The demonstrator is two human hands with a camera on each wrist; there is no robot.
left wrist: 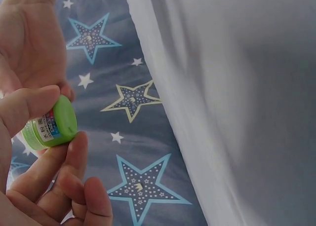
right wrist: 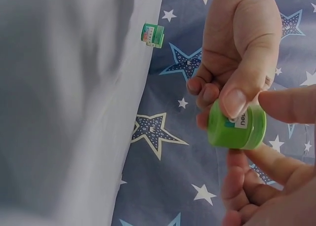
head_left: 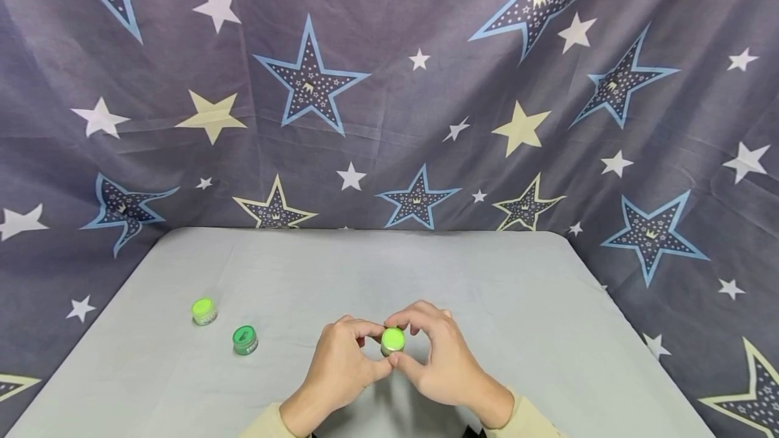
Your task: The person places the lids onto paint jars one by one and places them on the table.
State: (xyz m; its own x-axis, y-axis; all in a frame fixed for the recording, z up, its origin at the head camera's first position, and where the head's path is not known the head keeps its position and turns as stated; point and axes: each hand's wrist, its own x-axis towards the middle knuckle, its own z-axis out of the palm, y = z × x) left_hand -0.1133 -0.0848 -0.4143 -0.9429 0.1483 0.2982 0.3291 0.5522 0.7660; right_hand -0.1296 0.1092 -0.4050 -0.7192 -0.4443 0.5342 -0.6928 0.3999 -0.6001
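A small paint jar (head_left: 393, 340) with a bright green lid is held up over the front part of the table, lid towards the head view. My left hand (head_left: 341, 363) pinches it from the left between thumb and fingers. From the right, my right hand (head_left: 447, 363) grips the same jar, thumb near the left one. In the left wrist view a printed label shows on the jar (left wrist: 49, 127). Its green body (right wrist: 224, 127) lies under the left thumb in the right wrist view, with the right fingers around the lid end.
Two more paint jars stand to the left on the grey-covered table (head_left: 487, 276): one with a yellow-green lid (head_left: 203, 309), the other with a dark green lid (head_left: 245, 338), nearer the hands. A dark star-patterned cloth (head_left: 377, 120) hangs behind and beside the table.
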